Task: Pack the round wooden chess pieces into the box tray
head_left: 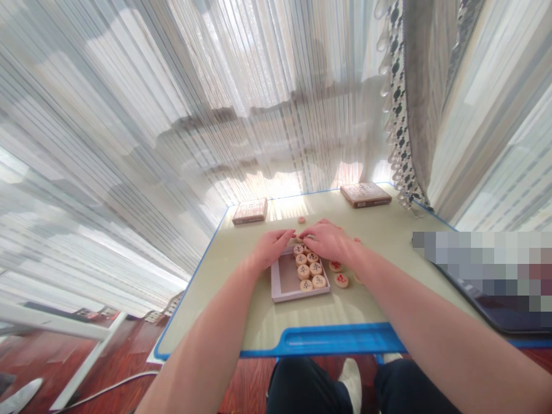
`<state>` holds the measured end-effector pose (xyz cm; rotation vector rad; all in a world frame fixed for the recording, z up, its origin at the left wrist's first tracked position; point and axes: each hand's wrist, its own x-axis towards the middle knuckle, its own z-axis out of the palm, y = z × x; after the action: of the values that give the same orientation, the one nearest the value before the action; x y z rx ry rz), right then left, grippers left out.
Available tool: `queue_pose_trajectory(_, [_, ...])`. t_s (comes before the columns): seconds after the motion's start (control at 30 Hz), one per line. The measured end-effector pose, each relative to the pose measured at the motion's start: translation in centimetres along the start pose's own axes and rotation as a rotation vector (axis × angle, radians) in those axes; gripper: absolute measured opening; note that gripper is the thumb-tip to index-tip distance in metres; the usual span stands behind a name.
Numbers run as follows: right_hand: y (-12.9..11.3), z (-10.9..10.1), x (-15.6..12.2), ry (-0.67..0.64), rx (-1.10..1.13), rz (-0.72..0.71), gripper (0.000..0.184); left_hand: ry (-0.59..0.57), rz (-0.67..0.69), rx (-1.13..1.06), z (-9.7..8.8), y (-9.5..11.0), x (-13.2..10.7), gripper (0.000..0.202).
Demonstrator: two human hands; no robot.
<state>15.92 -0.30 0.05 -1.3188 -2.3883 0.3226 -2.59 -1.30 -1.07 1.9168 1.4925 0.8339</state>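
Note:
A shallow white box lies on the green desk with several round wooden chess pieces packed along its right side. My left hand rests over the box's far left corner, fingers curled toward the far edge. My right hand lies over the box's far right corner, fingertips pinched on a piece at the far edge, next to my left fingertips. More pieces lie loose on the desk right of the box. One single piece sits farther back.
Two flat brown boxes stand at the desk's far edge, one on the left, one on the right. A blue tray edge runs along the front. Curtains hang behind. A dark flat object lies at right.

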Motion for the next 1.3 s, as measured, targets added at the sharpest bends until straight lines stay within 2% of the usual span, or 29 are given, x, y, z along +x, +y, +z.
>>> queue_pose_trajectory(0.27, [0.8,0.3,0.0,0.025,0.037,-0.061,0.033,-0.005,0.039,0.093,-0.1,0.9,-0.4,0.045])
queue_pose_trajectory(0.57, [1.0,0.3,0.1,-0.028,0.007,-0.111,0.041,-0.007,0.020,0.152,-0.1,0.9,-0.4,0.049])
queue_pose_trajectory(0.77, [0.6,-0.2,0.1,-0.038,0.034,-0.109,0.043,-0.001,-0.008,0.087,0.0,0.4,-0.2,0.049])
queue_pose_trajectory(0.97, [0.3,-0.5,-0.2,-0.125,0.061,-0.062,0.052,0.069,-0.127,-0.096,-0.1,0.6,0.0,0.054])
queue_pose_trajectory(1.13, [0.4,-0.2,-0.1,-0.165,0.070,-0.133,0.050,0.156,-0.128,-0.175,0.0,0.8,-0.1,0.040])
queue_pose_trajectory(1.3, [-0.2,-0.5,-0.3,-0.183,0.072,-0.184,0.054,0.167,-0.054,-0.189,0.2,0.3,0.0,0.023])
